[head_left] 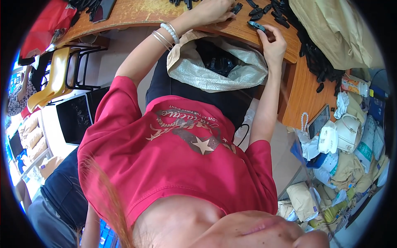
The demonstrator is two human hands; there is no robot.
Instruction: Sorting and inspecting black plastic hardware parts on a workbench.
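My right hand pinches a small, glossy black plastic piece between thumb and forefinger, just over the table's near edge. Farther in over the wooden table, my left hand has its fingers curled together. Another small black piece is at its fingertips and looks gripped, partly cut off by the frame's top. Between my forearms, a pale woven sack lies open on my lap, with shiny black items inside. Several similar black pieces lie loose on the tabletop beyond my hands.
A large beige sack stands at the right, with a heap of black pieces beside it. A phone and a white bag are near the right corner. Packages pile below. A yellow chair and another person are at left.
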